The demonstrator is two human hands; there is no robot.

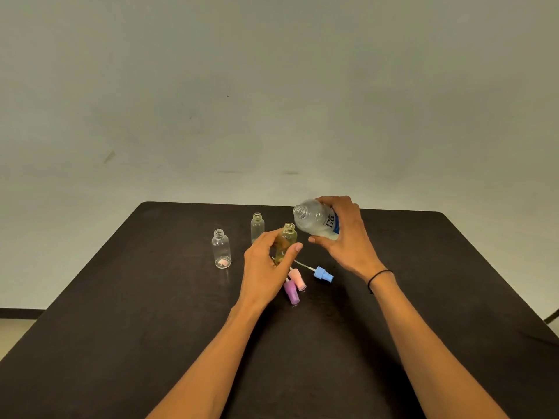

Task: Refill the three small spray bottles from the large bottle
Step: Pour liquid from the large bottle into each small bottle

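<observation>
You are at the pouring step for one small bottle: your right hand grips the large bottle, uncapped and tipped so that its open mouth points toward 9 o'clock, just above and beside the neck of the yellow-tinted small bottle near the centre of the dark table. Your left hand curls loosely round that small bottle, thumb on the near side and fingers behind, steadying it upright. No stream is visible between the two mouths. The next move, as judged here, calls for bringing the large mouth directly over the narrow neck and tilting slowly, since the wide opening could easily overshoot. Two further small bottles stand open: one clear bottle at 11 o'clock of the held one, another at 9 o'clock, well apart; neither looks filled. Three removed spray heads lie at 6 o'clock of your left hand: blue, pink and purple.
</observation>
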